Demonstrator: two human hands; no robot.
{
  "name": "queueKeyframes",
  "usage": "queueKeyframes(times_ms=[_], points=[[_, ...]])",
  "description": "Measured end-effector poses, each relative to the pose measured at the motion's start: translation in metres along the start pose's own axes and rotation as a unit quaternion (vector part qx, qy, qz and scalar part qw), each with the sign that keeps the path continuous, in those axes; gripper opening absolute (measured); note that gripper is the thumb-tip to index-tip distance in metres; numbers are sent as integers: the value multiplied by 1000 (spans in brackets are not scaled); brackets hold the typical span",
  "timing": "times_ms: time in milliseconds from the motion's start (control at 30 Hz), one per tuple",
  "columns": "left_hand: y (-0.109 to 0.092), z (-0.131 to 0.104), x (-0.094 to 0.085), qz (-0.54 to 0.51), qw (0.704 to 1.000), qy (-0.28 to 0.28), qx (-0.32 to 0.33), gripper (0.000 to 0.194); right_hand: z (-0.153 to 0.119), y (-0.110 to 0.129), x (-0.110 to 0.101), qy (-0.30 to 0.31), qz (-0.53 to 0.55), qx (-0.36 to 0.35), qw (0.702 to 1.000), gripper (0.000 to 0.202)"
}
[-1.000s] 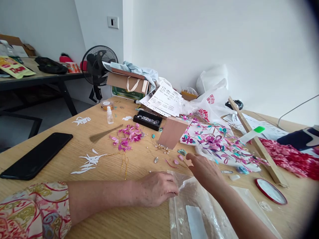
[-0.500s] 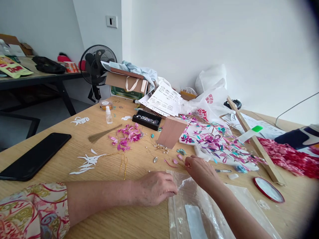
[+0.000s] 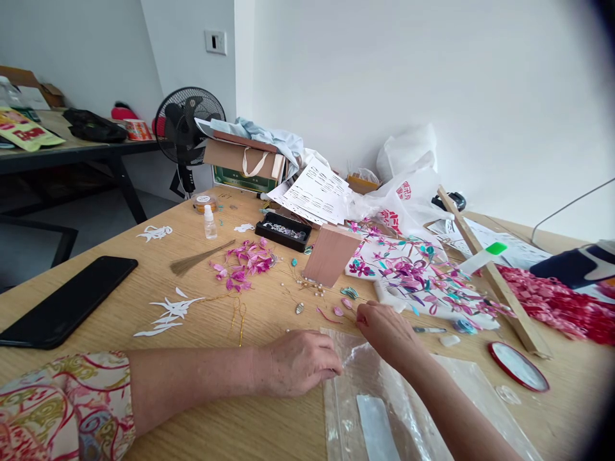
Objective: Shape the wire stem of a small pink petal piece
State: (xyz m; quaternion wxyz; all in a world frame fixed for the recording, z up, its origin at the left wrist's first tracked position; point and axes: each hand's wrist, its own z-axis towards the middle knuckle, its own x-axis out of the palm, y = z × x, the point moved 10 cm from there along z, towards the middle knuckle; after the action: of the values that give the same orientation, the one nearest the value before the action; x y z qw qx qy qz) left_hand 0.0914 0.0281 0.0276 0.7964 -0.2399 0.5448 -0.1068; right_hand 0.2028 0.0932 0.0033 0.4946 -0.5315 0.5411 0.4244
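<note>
My left hand (image 3: 300, 363) rests on the table at the left edge of a clear plastic bag (image 3: 346, 416). Its fingers are curled together, and whatever they may hold is hidden. Over the bag's far edge reaches my right hand (image 3: 387, 333), fingers bent into a pinch near the tabletop; what is between them cannot be made out. Just beyond its fingertips lie pink petals (image 3: 338, 312), a thin pink strand (image 3: 329, 316) and a small bundle of teal petals (image 3: 350, 292). A silver bead piece (image 3: 300, 308) lies on the table beyond my left hand.
A wooden block (image 3: 331, 255) stands beyond my hands, beside beads and a black tray (image 3: 283, 231). Flower sprays (image 3: 423, 275) and a wooden bar (image 3: 494, 275) lie right. Leftward are pink petals (image 3: 245, 262), white cut-outs (image 3: 170, 310) and a phone (image 3: 67, 301). A red-rimmed lid (image 3: 519, 366) sits right.
</note>
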Motion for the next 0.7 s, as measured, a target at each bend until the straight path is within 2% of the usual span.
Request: queueKeyframes(times_ms=[333,433,500,567,633,700], points=[[4,-1,-4,-45,999,-14,-20,22,-2,-7,-4,-59,36,-9,998,16],[10,1,-8,-109,992,-26,-51,21,-6,-8,-9,-92,51,-10,994,16],[21,1,-9,-185,976,-46,-102,18,-11,-7,-15,-119,60,-7,991,16],[38,-2,-5,-302,933,-70,-181,14,-18,-6,-21,-149,68,-1,987,16],[52,-7,4,-436,855,-101,-261,14,-28,-2,-31,-200,73,-2,977,16],[59,-11,11,-542,768,-137,-311,19,-40,5,-43,-266,77,-15,961,17]])
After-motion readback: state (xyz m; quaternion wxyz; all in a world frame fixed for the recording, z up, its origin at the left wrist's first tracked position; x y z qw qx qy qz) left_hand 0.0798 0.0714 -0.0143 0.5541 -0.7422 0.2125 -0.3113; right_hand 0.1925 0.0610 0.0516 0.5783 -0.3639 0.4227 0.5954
